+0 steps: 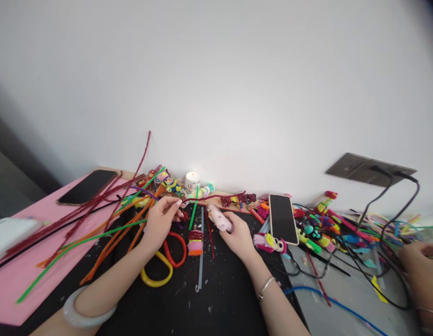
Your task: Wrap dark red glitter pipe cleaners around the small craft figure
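My left hand is closed, thumb and finger pinching the end of a dark red tinsel pipe cleaner that stretches right in front of the wall. My right hand wraps round a pale pink, barrel-shaped tool that looks like a small glue gun; its tip points up and left, and its underside is hidden. Between the hands a small striped pipe-cleaner piece in red, yellow, pink and orange rests on the black table, with a green pipe cleaner rising from it. Beside it lies a translucent glue stick.
Scissors with red and yellow handles lie near my left forearm. Pipe cleaners cross a pink board. Phones lie left and right. Black cables hang from a wall socket. Another person's hand is at far right.
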